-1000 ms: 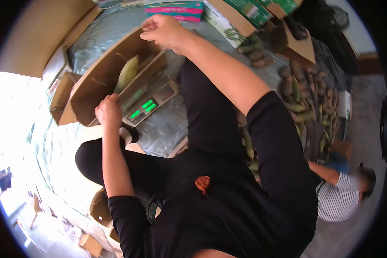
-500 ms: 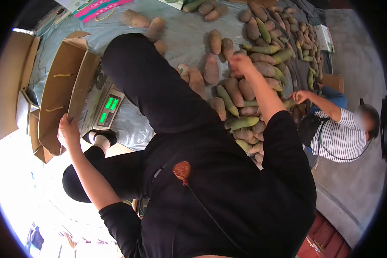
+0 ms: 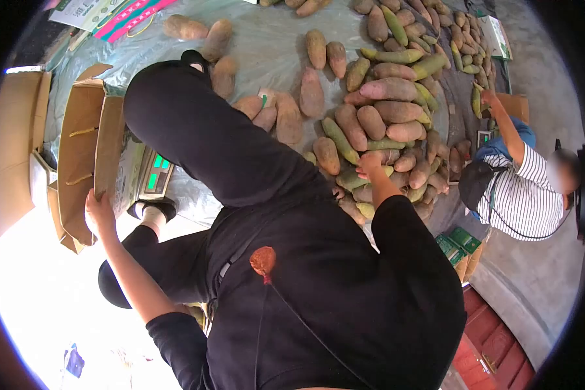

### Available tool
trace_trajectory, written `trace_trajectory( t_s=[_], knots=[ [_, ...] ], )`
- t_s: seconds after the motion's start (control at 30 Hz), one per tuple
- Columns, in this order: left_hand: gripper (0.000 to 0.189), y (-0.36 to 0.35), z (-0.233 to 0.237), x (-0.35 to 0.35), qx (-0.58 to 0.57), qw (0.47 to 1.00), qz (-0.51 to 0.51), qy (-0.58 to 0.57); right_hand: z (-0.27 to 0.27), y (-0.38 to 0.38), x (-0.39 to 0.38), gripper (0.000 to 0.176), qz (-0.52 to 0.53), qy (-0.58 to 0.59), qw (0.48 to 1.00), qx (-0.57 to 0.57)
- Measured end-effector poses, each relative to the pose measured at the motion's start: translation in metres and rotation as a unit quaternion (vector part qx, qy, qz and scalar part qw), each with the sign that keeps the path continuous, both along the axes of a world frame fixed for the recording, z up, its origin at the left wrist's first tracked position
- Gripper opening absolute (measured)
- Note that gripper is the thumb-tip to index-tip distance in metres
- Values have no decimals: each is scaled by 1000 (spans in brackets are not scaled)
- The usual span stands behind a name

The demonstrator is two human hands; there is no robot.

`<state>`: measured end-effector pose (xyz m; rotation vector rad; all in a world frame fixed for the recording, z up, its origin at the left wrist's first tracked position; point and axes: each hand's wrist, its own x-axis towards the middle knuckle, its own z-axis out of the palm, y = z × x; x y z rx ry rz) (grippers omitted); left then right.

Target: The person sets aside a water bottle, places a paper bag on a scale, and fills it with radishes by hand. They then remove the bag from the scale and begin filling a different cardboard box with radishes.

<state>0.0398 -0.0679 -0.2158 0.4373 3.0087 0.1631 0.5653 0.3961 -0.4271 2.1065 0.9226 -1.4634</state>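
My left hand (image 3: 99, 213) is closed on the near edge of an open cardboard box (image 3: 108, 146), which stands tilted and has rope handles. Over the near part of a heap of radishes is my right hand (image 3: 370, 164), fingers bent down among them; whether they grip one is hidden. Closest to it lie a long green radish (image 3: 338, 140) and a reddish-brown radish (image 3: 352, 127). A plump pinkish radish (image 3: 389, 89) rests farther up the heap. Beside the box, a digital scale (image 3: 156, 174) shows green lit numbers.
Several loose radishes (image 3: 288, 118) lie on the plastic sheet (image 3: 260, 49). On the right, a person in a striped shirt (image 3: 530, 185) reaches toward a green radish (image 3: 476, 101). Green packets (image 3: 465, 239) sit on a carton near a red chest (image 3: 494, 338).
My right hand has moved down the heap toward my body. My left hand stays on the box edge. The other person's hand has moved up and away, to a farther green radish.
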Motion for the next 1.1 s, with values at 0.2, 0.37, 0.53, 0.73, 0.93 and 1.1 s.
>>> trace_trajectory(
  t_s=[0.2, 0.37, 0.53, 0.73, 0.93, 1.1],
  knots=[
    [30, 5, 4, -3, -2, 1000, 23, -7, -4, -13, -25, 66, -107, 28, 987, 115],
    [34, 0, 2, -1, -1, 999, -14, 32, -5, -7, -31, 49, -63, 28, 996, 51],
    [22, 16, 11, 2, 5, 999, 45, -27, -29, -1, -19, 39, -14, -17, 999, 35],
    [25, -4, -2, -6, -38, 998, 42, -15, -25, -10, -35, 17, 177, -92, 980, 7],
    [36, -4, -2, -7, -73, 995, 61, -22, -91, -5, -4, 16, 173, -50, 978, -105],
    [36, -3, -3, -10, -74, 995, 53, -32, -20, -1, -32, 29, 254, -68, 962, -74]
  ],
)
